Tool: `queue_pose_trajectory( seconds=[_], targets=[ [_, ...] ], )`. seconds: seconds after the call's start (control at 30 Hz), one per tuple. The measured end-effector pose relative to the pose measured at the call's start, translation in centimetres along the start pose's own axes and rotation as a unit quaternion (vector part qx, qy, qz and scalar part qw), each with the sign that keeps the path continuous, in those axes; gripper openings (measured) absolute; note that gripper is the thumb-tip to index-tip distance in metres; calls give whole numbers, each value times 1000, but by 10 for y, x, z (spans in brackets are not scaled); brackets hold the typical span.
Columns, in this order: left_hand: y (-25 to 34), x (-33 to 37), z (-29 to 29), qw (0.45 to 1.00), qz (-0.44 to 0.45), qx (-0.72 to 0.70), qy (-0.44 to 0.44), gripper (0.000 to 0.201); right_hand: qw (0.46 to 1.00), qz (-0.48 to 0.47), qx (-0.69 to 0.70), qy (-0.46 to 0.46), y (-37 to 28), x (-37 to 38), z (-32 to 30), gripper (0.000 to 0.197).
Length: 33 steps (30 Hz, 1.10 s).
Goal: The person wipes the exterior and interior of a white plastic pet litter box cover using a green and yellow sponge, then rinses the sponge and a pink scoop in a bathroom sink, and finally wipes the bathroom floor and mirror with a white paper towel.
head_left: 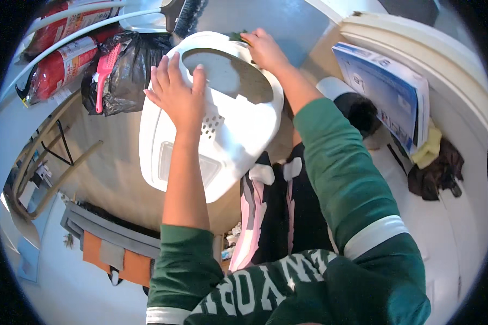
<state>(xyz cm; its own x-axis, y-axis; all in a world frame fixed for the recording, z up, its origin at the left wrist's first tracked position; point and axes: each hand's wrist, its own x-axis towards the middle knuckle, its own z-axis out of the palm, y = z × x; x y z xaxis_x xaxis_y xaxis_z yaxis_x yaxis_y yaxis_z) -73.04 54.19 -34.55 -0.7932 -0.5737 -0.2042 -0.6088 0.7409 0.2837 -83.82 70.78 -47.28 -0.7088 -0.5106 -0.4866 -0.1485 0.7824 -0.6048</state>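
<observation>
A white plastic litter box (238, 127) with a large oval opening in its top stands in front of me. A patch of small holes and a clear rectangular window show on its lid. My left hand (176, 95) lies on the lid at the left of the opening, fingers spread and holding nothing. At the far rim, my right hand (264, 51) has its fingers closed round a small dark green thing (237, 37), perhaps a scrubbing pad, mostly hidden by the fingers. Through the opening a grey inside surface (217, 67) is partly visible, with the rest in shadow.
A pink slotted scoop (106, 73) rests against a black plastic bag (129, 81) on the left, near red packages (65, 67). A dark brush (190, 17) is beyond the box. A curved wooden chair frame (65, 173) stands left; a blue-white box (382, 89) leans right.
</observation>
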Motion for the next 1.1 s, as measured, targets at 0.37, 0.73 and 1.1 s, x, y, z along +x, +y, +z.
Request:
queue_pose_trajectory(
  seconds=[0.37,0.73,1.1],
  targets=[
    [7,6,4,1000,-17,8,-12,54,980,-110,-156,-49,4,28,33,33],
    [0,7,6,999,-24,19,-16,57,898,37,-341,-276,80,-17,-59,33],
    [3,5,6,1000,-10,13,-8,56,974,-88,-171,-123,48,-28,6,46]
  ],
)
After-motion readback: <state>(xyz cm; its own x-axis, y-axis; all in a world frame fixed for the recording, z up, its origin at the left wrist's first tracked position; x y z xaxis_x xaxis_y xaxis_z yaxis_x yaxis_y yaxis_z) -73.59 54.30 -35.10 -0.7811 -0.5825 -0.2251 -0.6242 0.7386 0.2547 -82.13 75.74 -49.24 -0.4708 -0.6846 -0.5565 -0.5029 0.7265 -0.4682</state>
